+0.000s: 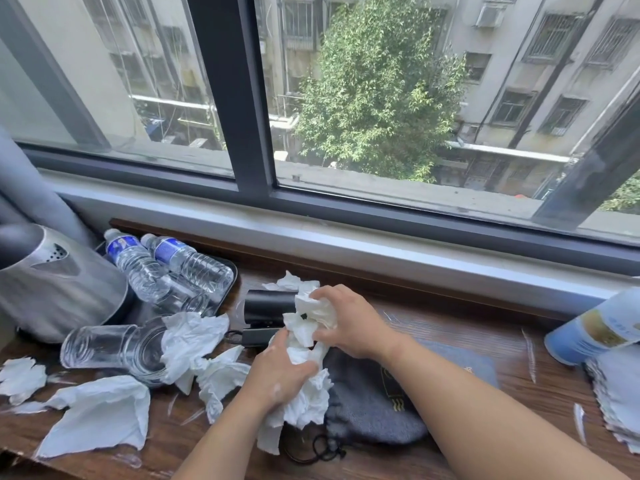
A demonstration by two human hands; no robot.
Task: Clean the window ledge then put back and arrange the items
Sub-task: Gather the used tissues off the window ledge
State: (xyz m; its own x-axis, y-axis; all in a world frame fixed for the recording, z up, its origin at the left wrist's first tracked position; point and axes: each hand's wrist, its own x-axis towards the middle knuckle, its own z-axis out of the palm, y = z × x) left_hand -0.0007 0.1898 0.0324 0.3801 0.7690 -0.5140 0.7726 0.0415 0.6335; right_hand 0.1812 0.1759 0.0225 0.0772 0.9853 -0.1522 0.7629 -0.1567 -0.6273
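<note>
Both grips clamped on tissue wad (pixel 303 329): left hand (pixel 280 372), right hand (pixel 349 323). Blue labels on water bottles (pixel 194 263) unreadable.

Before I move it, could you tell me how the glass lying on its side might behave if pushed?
The glass lies on its round side, so it will probably roll along the ledge. It is clear and smooth, so likely slippery, and fragile if it drops.

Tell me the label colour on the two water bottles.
Blue labels on the two clear plastic water bottles, seen in the head view.
</note>
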